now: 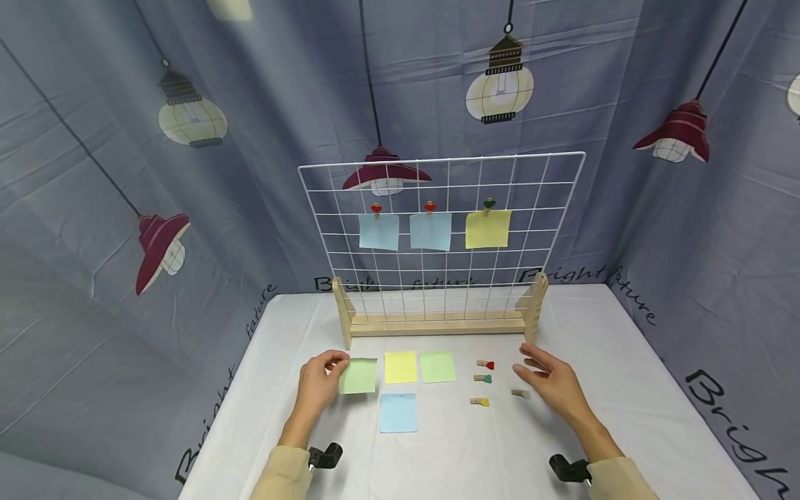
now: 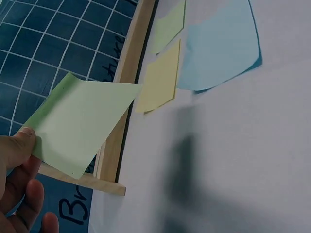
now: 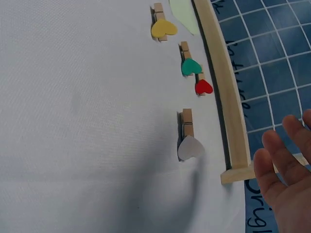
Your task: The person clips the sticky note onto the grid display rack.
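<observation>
Between thumb and fingers, my left hand [image 1: 320, 380] pinches a green sticky note [image 2: 82, 121] by its edge, lifted off the table. Right of it lie a yellow sticky note [image 1: 401, 367] and another green sticky note [image 1: 438, 367], with a blue sticky note [image 1: 398, 413] nearer to me. My right hand [image 1: 556, 383] hovers with relaxed fingers and holds nothing. Nearest to it is a clothespin with a white heart [image 3: 190, 148]. Clothespins with a red heart [image 3: 203, 87], a green heart [image 3: 191, 67] and a yellow heart [image 3: 164, 28] lie to its left in the head view.
A white wire grid [image 1: 442, 161] stands in a wooden base [image 1: 437, 325] at the back of the white table [image 1: 462, 458]. Clothespins hold two blue notes [image 1: 378, 232] and a yellow note [image 1: 488, 230] on it. A printed curtain [image 1: 262, 139] hangs around the table.
</observation>
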Motion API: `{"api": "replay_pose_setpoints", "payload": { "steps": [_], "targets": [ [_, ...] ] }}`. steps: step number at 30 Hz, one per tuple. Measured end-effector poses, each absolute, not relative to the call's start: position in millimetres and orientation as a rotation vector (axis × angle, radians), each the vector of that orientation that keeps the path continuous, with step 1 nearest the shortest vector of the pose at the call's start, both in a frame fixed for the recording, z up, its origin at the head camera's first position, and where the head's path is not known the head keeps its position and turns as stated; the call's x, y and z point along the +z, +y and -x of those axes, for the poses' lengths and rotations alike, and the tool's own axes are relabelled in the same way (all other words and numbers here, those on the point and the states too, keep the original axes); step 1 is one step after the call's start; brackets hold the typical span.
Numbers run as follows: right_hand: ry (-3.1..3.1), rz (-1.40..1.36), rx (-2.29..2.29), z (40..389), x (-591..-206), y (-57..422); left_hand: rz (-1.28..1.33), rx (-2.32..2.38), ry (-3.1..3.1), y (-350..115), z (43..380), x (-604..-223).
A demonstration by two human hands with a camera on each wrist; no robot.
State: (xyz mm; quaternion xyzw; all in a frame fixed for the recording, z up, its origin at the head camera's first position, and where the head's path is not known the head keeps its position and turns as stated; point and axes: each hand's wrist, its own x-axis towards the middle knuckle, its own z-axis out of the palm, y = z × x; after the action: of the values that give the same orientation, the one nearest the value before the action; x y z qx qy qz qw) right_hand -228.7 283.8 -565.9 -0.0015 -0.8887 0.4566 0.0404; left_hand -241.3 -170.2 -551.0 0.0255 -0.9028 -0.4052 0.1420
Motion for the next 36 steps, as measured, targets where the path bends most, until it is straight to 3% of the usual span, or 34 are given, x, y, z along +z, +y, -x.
{"api": "replay_pose_setpoints", "payload": {
  "steps": [36],
  "targets": [
    [-2.855,0.140,1.250,224,-611,302,0.187,-1.277,-2.388,-117,272,-488]
  ]
}}
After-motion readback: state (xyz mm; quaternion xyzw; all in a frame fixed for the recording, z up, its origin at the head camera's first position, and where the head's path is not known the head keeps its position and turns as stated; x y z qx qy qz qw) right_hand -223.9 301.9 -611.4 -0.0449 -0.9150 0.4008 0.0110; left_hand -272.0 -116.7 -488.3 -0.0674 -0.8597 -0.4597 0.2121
